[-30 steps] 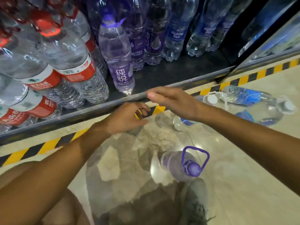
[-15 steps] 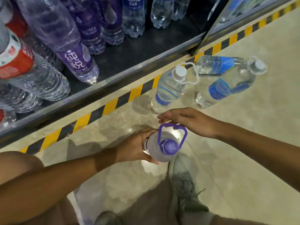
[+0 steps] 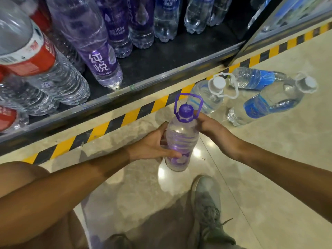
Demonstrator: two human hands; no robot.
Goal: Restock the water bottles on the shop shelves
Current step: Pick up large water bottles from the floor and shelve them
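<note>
Bottom shelf [image 3: 179, 56], dark, far side of the floor [image 3: 269, 177]: red-labelled bottles [image 3: 41, 56] crowd its left end, some lying stacked. Next to them one purple-labelled bottle [image 3: 100, 56] stands at the front edge, leaning in the wide view. Further purple-labelled bottles [image 3: 116, 27] stand behind it, then clear bottles [image 3: 167, 20] with dark blue labels toward the right. A bare stretch of shelf lies in front of those, right of the front purple bottle.

Yellow-and-black hazard strip [image 3: 107, 123]: runs along the floor just below the shelf edge, between the shelf and the person.

Blue-labelled bottles, three, white caps, on the floor at far right: one upright [image 3: 206, 96] with a white carry loop, just beyond the held bottle; two lying on their sides [image 3: 269, 103], touching one another.

Grey shoe [image 3: 206, 209]: near side, below the hands.

Held bottle [image 3: 179, 139]: clear, ribbed, purple cap and purple carry handle standing up, purple print low on the body. Roughly upright, top tipped toward the shelf. Its base looks clear of the glossy floor, though contact cannot be ruled out.

Left hand [image 3: 152, 146]: wrapped round the bottle's middle from the left, thumb across the near face.

Right hand [image 3: 210, 126]: closed on the bottle's shoulder from the right, just below the cap.
</note>
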